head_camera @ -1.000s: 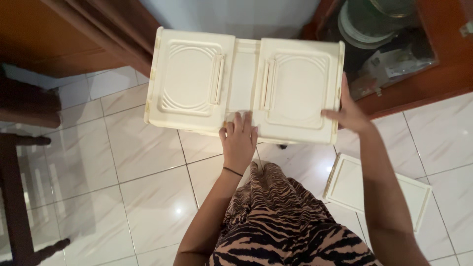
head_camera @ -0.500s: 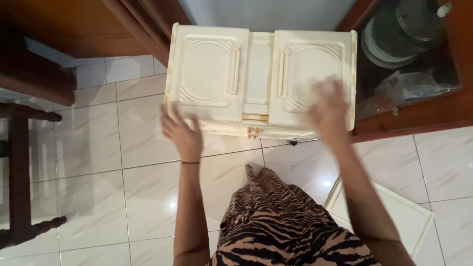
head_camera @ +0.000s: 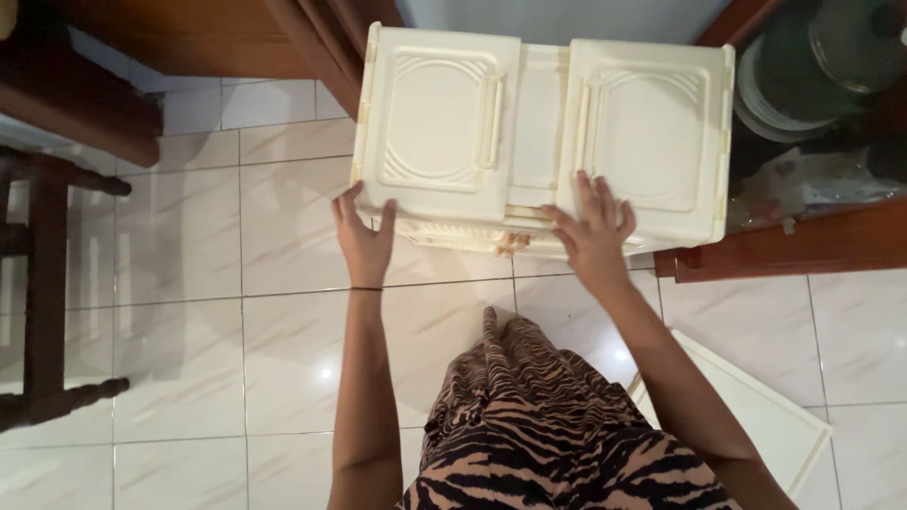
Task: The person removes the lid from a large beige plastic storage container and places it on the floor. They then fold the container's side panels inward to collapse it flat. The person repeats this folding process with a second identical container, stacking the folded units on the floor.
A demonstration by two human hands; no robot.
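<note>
The left hand (head_camera: 364,241) has its grip at the near left corner of the cream plastic cabinet (head_camera: 543,142), fingers spread and curling around the edge, thumb and fingertips touching the plastic but not clenched around anything. The right hand (head_camera: 593,231) lies flat and released on the near edge of the right door panel (head_camera: 652,142), palm down, fingers fanned; it presses rather than grasps. The cabinet stands on the tiled floor (head_camera: 189,283), directly ahead of both hands, its far side close to a wall.

Between the two grips, just below the front edge, small orange-tipped clips (head_camera: 510,244) stick out. I judge these could snag or snap if the cabinet is pushed or tilted with the hands so unevenly set: one hooked on a corner, the other only resting flat. A flat palm may slide on smooth plastic, and the unit could then twist toward the left grip.

Beyond the right grip, an open wooden cupboard (head_camera: 784,250) holds stacked plates (head_camera: 770,94) and a pot lid; a swing that way could knock its edge. Beyond the left grip stands a dark wooden chair (head_camera: 47,283). Behind the right arm a loose cream panel (head_camera: 756,416) lies on the glossy floor, a likely thing to step on.
</note>
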